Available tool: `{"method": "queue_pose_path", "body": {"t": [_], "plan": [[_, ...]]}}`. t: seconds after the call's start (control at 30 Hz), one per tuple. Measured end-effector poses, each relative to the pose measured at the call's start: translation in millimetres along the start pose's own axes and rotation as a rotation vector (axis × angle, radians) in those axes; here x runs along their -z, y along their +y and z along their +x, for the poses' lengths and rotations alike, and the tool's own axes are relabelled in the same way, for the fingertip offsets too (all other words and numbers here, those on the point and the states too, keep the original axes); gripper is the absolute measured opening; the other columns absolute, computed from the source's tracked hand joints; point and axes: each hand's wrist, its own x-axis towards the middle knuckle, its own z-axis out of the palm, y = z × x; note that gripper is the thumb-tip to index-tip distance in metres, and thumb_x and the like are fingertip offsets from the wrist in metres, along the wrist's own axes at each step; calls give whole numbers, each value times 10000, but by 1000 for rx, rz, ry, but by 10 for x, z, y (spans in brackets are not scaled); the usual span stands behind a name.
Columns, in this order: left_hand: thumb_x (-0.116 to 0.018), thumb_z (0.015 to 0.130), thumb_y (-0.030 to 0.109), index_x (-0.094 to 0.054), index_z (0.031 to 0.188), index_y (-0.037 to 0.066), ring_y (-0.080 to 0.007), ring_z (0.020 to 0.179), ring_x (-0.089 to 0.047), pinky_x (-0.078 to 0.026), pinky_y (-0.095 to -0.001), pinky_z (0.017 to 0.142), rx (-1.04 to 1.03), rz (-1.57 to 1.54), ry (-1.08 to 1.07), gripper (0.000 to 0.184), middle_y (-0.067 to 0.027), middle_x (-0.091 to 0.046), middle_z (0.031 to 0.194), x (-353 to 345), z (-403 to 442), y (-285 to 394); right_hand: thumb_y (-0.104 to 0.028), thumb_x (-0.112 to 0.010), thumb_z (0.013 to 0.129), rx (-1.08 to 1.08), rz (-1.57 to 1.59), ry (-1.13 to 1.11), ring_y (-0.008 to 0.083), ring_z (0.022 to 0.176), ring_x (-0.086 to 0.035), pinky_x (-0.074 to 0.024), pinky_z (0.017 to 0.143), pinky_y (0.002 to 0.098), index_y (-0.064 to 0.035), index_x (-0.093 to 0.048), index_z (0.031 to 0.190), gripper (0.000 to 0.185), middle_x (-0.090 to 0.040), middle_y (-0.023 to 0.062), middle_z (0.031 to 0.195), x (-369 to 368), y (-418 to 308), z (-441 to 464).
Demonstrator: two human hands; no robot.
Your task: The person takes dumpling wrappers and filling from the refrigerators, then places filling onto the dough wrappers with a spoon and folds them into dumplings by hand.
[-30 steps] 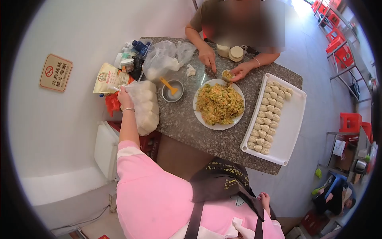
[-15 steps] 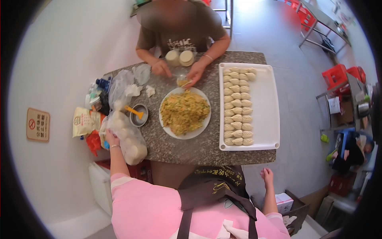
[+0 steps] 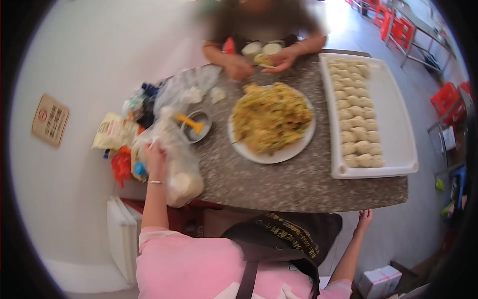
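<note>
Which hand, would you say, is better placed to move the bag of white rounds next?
Probably left: the left hand is at the bag, the right hand out past the table edge.

This looks like a small eatery, with food being made by hand at a speckled stone table (image 3: pixel 298 184). A big plate of chopped filling (image 3: pixel 271 119) sits there beside a white tray (image 3: pixel 398 124) of pleated dumplings (image 3: pixel 356 114) in rows (a good many of them). A dark apron (image 3: pixel 284 234) carries yellow printed writing, the sort a food business has. Farther back, red plastic stools (image 3: pixel 398 30) stand by metal-legged tables (image 3: pixel 416 22) on a tiled floor (image 3: pixel 343 45), and a printed sign (image 3: pixel 50 120) hangs on the pale wall (image 3: pixel 84 74).
</note>
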Motion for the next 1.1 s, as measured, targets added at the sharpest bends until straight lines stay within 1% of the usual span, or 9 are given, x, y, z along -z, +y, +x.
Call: {"method": "queue_pose_path", "body": {"t": [0.1, 0.17, 0.23, 0.43, 0.67, 0.83, 0.97, 1.03, 1.1], "plan": [[-654, 847, 159, -497, 1102, 69, -99, 585, -509, -418, -226, 486, -23, 136, -155, 314, -18, -521, 782, 230, -4, 260, -229, -556, 911, 146, -384, 92, 218, 950, -575, -453, 776, 359, -45, -608, 1042, 232, -622, 60, 988, -202, 436, -420], [-677, 828, 165, -502, 1141, 55, -128, 639, -544, -457, -250, 540, -70, 286, -280, 376, -36, -540, 817, 377, 137, 404, -135, -588, 857, 425, -999, -4, 253, 925, -578, -455, 825, 374, -8, -624, 945, 158, -620, 122, 979, -284, 495, -892], [-714, 777, 159, -520, 1128, 33, -198, 785, -569, -485, -309, 671, -786, 815, -90, 420, -71, -553, 900, 568, 296, 564, -131, -603, 837, 490, -934, 5, 272, 934, -577, -454, 836, 377, -12, -627, 943, 161, -615, 137, 978, -268, 410, -1102], [-690, 742, 124, -572, 1070, 32, -309, 966, -549, -433, -373, 873, -1290, 555, 8, 360, -132, -574, 1070, 155, 328, 957, -137, -614, 834, 528, -831, 164, 284, 982, -571, -441, 890, 385, -14, -630, 969, 183, -616, 143, 1005, -131, 57, -1159], [-607, 804, 144, -585, 1099, 27, -325, 1090, -538, -415, -379, 934, -1088, 677, -523, 317, -174, -584, 1145, -777, 1148, 726, -144, -581, 881, 484, -589, 164, 203, 917, -590, -462, 846, 333, 12, -625, 1024, 216, -639, 116, 981, -46, -365, -1310], [-524, 861, 203, -576, 1111, 3, -366, 1101, -545, -425, -432, 949, -775, 1141, -656, 324, -213, -582, 1176, -837, 1936, 190, -128, -582, 876, 347, -573, 165, 182, 879, -592, -473, 807, 315, 16, -621, 1015, 204, -641, 98, 947, 126, -255, -1435], [-475, 869, 226, -590, 1090, -11, -376, 1001, -597, -458, -438, 905, -606, 1205, -538, 344, -213, -617, 1104, -497, 1822, 328, -150, -583, 878, 303, -546, 137, 167, 868, -590, -470, 790, 283, -4, -631, 993, 191, -643, 89, 932, 323, -10, -1411], [-436, 871, 241, -616, 1049, -9, -359, 927, -629, -493, -418, 851, -422, 1165, -596, 356, -207, -627, 1081, -345, 1758, 381, -265, -569, 901, 8, -557, 121, 173, 955, -578, -449, 855, 350, -50, -613, 1056, 268, -632, 62, 1031, 395, 91, -1385], [-463, 860, 245, -627, 1023, -11, -340, 899, -642, -505, -404, 824, -425, 1177, -570, 345, -206, -634, 1055, -220, 1847, 184, -295, -556, 907, -46, -437, 91, 186, 1004, -566, -430, 880, 389, -72, -588, 1097, 295, -617, 60, 1080, 401, 210, -1389]]}}
